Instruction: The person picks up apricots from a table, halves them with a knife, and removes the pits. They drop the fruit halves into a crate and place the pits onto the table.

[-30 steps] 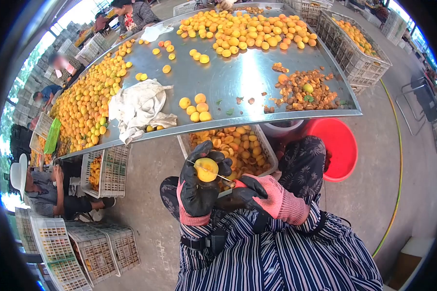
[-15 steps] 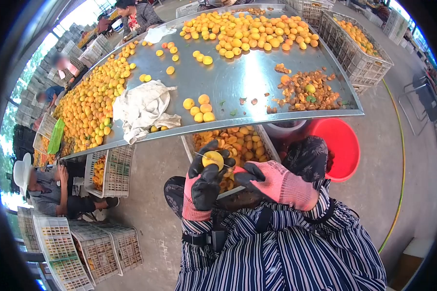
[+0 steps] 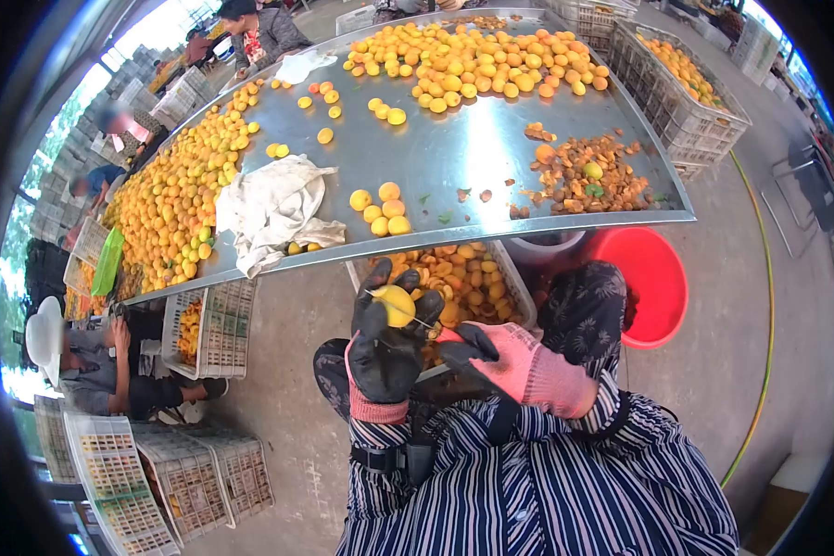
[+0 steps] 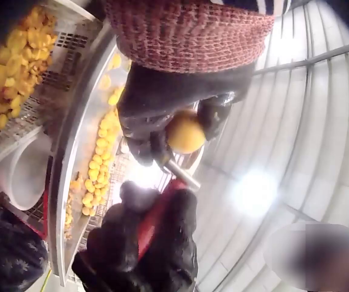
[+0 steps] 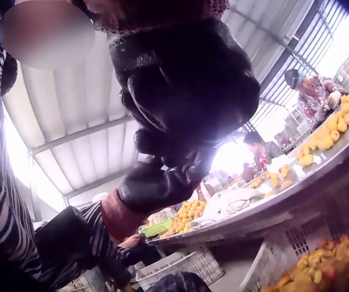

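Left fingers [image 3: 429,308] hold a yellow fruit [image 3: 395,306] while right fingers [image 3: 478,341] grip a red-handled tool [image 4: 155,217]

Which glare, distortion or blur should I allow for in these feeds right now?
Head: white glare streaks the table, and the corners go black. Left wrist: the table edge bows, a bright spot washes out part of the ceiling, and the fruit in the left hand looks soft. Right wrist: the right hand is dark against bright light.

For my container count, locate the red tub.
In the head view, the red tub sits right of the person's right knee, below the edge of the metal table.
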The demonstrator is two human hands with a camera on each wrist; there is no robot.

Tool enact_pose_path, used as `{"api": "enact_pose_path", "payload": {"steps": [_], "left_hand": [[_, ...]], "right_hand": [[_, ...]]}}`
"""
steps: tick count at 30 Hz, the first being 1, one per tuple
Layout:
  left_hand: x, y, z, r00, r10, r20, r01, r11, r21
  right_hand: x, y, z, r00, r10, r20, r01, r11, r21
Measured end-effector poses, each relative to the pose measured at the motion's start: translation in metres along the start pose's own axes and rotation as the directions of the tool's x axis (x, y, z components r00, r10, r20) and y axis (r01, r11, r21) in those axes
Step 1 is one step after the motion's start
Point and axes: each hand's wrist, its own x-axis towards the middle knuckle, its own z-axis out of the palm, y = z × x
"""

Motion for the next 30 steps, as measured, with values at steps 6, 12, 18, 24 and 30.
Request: {"api": "enact_pose_path", "payload": {"steps": [6,12,18,24,30], "left_hand": [[0.003,-0.009,-0.007,0.984,0.177,-0.016,-0.175,0.955,-0.241],[0.005,-0.002,-0.017,0.986,0.079,-0.149,-0.096,0.990,-0.107],[-0.009,-0.009,-0.005,0.995,0.067,-0.072,-0.073,0.993,-0.094],[-0.005,-0.010,-0.011,0.979,0.115,-0.167,-0.092,0.986,0.140],[-0.010,-0.013,-0.011,0.982,-0.016,-0.189,0.004,0.998,-0.062]], "right_hand": [[-0.001,0.005,0.016,0.993,0.082,0.089,-0.070,0.988,-0.135],[0.002,-0.008,0.008,0.995,0.096,-0.003,-0.094,0.964,-0.250],[0.011,0.014,0.013,0.999,0.044,0.002,-0.042,0.973,-0.227],[0.016,0.004,0.011,0.992,0.114,0.061,-0.099,0.972,-0.212],[0.006,-0.002,0.022,0.999,-0.014,-0.036,0.006,0.977,-0.214]]}}
